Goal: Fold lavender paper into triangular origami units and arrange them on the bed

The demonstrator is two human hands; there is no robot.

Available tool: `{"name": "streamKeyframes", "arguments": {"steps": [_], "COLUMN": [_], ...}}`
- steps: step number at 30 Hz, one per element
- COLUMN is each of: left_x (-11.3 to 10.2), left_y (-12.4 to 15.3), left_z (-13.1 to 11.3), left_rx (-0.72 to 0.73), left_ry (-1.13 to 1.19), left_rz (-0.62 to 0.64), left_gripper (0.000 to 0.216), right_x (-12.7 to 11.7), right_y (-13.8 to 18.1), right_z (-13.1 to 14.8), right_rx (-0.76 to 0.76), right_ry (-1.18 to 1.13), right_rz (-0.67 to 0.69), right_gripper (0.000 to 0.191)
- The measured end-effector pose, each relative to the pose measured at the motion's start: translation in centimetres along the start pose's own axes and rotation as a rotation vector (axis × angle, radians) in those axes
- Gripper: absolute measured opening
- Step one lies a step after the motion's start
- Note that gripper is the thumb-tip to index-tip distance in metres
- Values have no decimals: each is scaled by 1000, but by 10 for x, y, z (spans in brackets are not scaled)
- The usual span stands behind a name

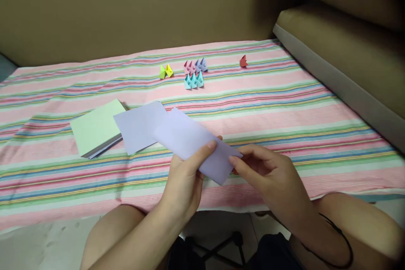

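My left hand (185,179) and my right hand (268,175) both pinch a folded lilac paper sheet (193,141) just above the near edge of the striped cloth (284,105). The left thumb lies on top of the sheet, and the right fingers grip its near right corner. A second lilac sheet (139,126) lies flat on the cloth behind and to the left, partly covering a stack of paper with a pale green top sheet (95,126).
Small folded paper pieces stand at the back of the cloth: a yellow-green pair (166,71), a pink and purple group (195,66), a light blue group (194,80) and a single red one (243,61). A tan cushion (348,46) borders the right side.
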State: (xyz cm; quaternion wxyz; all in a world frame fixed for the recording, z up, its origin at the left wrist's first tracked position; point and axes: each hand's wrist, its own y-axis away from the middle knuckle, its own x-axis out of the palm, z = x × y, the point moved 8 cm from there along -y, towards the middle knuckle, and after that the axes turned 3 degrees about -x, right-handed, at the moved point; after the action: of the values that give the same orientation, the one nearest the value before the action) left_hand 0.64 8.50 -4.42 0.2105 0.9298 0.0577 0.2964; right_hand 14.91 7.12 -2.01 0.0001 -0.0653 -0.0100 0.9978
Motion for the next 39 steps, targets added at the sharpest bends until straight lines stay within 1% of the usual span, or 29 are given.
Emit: {"name": "streamKeyframes", "arguments": {"steps": [2, 5, 10, 16, 21, 39], "left_x": [-1, -2, -2, -3, -4, -2], "left_y": [0, -1, 0, -1, -1, 1], "left_z": [2, 3, 2, 3, 3, 2], "left_rx": [-9, -25, -28, -31, -33, -29], "left_ry": [35, 58, 53, 59, 51, 90], "left_rz": [-24, -51, -77, -86, -104, -109], "left_gripper": [19, 24, 30, 23, 23, 18], "right_x": [2, 4, 4, 3, 2, 3], "right_y": [0, 0, 1, 0, 2, 2], "right_z": [1, 0, 2, 2, -1, -2], "right_rx": [-5, 3, 17, 13, 35, 34], "right_ry": [-22, -26, -24, -40, -49, -59], "right_rz": [20, 44, 26, 21, 26, 32], "right_gripper": [8, 11, 14, 12, 13, 13]}}
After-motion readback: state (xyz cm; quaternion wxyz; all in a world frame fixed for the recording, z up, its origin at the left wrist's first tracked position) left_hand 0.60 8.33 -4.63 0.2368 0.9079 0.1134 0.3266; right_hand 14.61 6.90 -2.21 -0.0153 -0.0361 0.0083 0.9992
